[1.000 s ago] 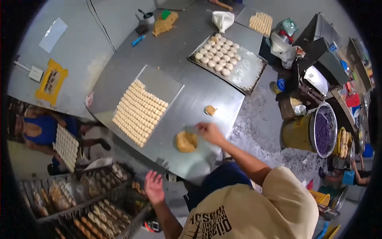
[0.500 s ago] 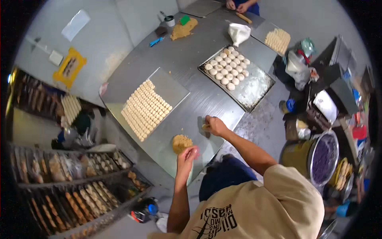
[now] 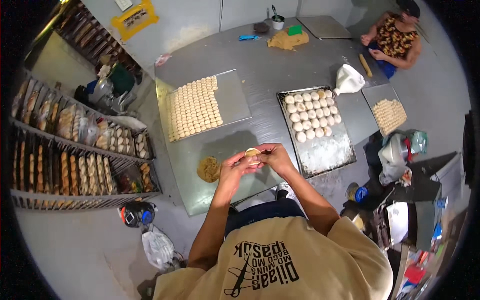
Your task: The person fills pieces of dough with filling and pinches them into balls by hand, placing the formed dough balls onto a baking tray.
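In front of me, over the near part of the metal table, both hands meet on a small round piece of pale dough (image 3: 252, 152). My left hand (image 3: 233, 169) pinches it from one side, fingers curled. My right hand (image 3: 276, 158) grips its other edge. A crumbly tan mound of filling (image 3: 209, 169) lies on the table just left of my left hand. Farther left, rows of small dough balls (image 3: 194, 109) cover most of a flat metal sheet (image 3: 234, 96). To the right, round pale buns (image 3: 311, 114) occupy the far part of a floured dark baking tray (image 3: 326, 156).
Beyond the trays are a white piping bag (image 3: 349, 79), a rolling pin (image 3: 365, 65) and a larger tan mound (image 3: 286, 41) with a green scraper (image 3: 295, 30). A co-worker (image 3: 397, 40) sits at the far right. Racks of bread (image 3: 80, 170) stand left; a cluttered shelf (image 3: 410, 200) stands right.
My hands were apart, the left beside the filling mound and the right near the table edge. Now they are together on the dough piece. The view has turned, bringing the co-worker into fuller sight.
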A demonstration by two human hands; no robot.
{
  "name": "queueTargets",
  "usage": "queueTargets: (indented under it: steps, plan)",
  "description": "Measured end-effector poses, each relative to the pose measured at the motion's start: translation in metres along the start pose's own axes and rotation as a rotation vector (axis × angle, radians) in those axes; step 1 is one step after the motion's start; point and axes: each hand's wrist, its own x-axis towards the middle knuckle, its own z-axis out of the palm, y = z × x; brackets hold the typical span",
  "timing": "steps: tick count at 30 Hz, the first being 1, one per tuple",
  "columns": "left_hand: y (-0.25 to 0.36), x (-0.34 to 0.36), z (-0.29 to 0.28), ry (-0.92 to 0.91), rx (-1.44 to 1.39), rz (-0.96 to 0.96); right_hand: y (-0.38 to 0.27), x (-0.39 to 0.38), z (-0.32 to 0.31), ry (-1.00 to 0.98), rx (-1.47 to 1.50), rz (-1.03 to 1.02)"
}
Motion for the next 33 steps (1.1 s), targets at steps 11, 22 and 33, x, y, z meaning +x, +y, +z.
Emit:
queueTargets:
  steps: [11, 22, 33]
  plan:
    - [-0.014, 0.018, 0.051, -0.009, -0.117, 0.043, -0.052, -0.018, -0.057, -0.277, 0.133, 0.018]
    - [-0.02, 0.027, 0.04, 0.126, -0.023, 0.014, 0.014, 0.019, -0.053, -0.02, -0.187, -0.136]
    - [-0.068, 0.07, -0.015, 0.141, -0.032, -0.258, 0.072, 0.058, -0.047, 0.107, -0.014, 0.186]
